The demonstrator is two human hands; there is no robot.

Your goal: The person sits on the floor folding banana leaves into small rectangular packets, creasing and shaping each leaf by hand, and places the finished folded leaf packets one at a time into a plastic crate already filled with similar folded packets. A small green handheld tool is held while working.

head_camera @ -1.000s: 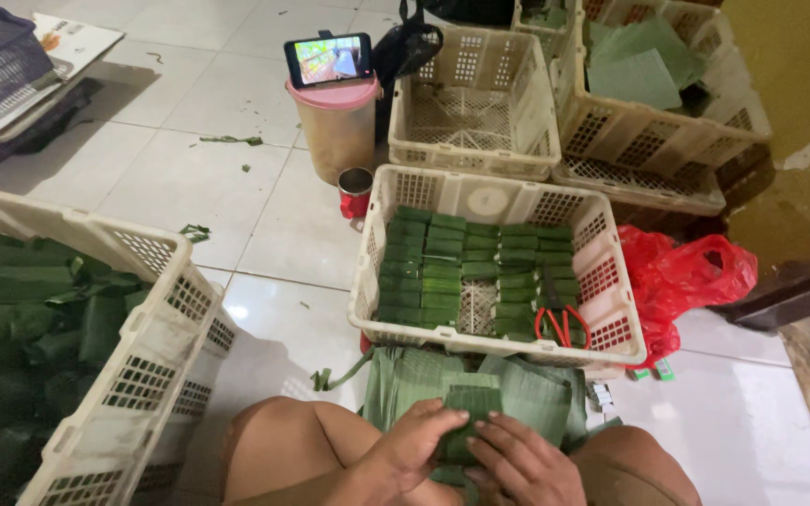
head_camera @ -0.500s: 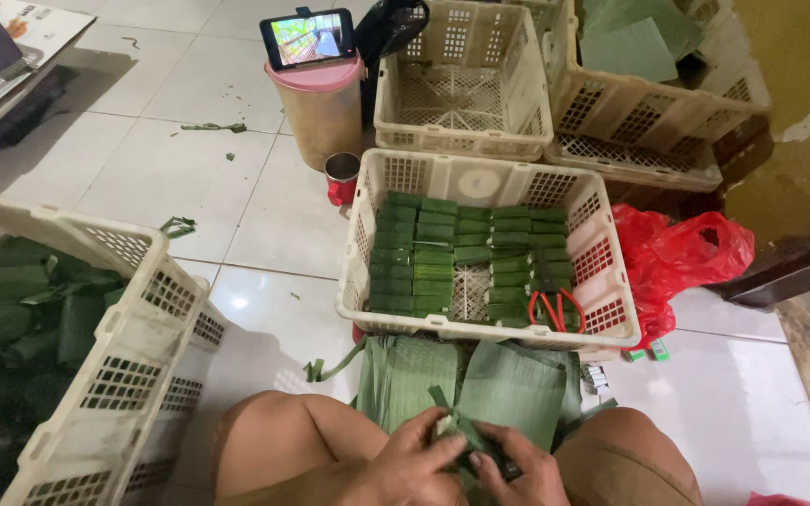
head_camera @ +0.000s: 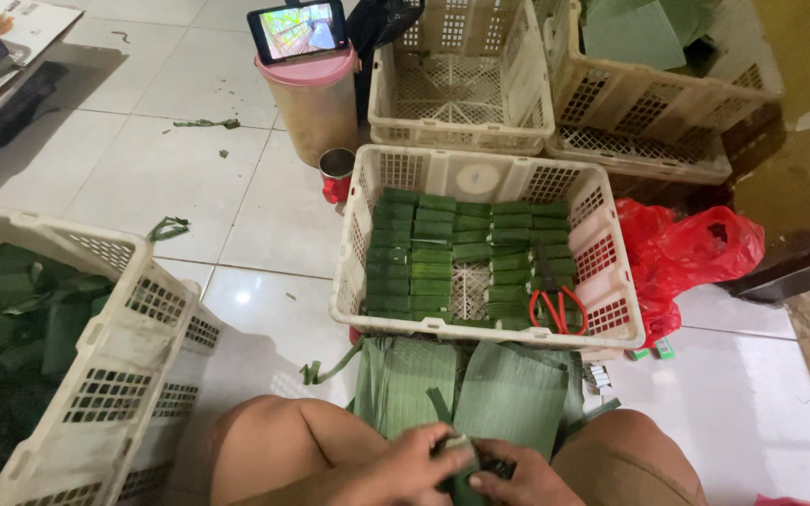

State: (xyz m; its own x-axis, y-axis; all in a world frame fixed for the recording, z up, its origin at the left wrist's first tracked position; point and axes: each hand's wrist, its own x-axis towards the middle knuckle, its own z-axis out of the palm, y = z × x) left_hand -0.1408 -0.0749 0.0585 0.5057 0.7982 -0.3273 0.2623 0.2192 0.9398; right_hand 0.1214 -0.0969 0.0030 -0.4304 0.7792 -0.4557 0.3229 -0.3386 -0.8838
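Left hand: the left hand (head_camera: 414, 461) sits at the bottom edge between the knees, fingers curled shut around a small folded leaf packet (head_camera: 458, 457).
Right hand: the right hand (head_camera: 515, 483) meets it from the other side, fingers pinched on the same packet; both hands touch each other over it.
Leaf packet: green, half hidden by the fingers, held just above the lap at the near end of the leaf stack.
Leaf stack: flat banana leaves (head_camera: 466, 389) lie on the floor between the knees, touching the front wall of the middle basket.
Middle basket: a cream plastic basket (head_camera: 611, 281) holds rows of green wrapped packets (head_camera: 433, 253) laid side by side; red-handled scissors (head_camera: 555, 309) rest in its right front corner.
Left basket: a second cream basket (head_camera: 114, 337) beside the left knee, filled with dark green leaf rolls.
Red bag: a red plastic bag (head_camera: 696, 248) just right of the middle basket.
Can: a small red can (head_camera: 336, 175) on the tiles at the basket's far left corner.
Tub: a beige tub with a pink lid (head_camera: 316, 103), a phone (head_camera: 298, 30) propped on top.
Far baskets: an empty basket (head_camera: 461, 75) and stacked ones (head_camera: 658, 103) with leaves behind.
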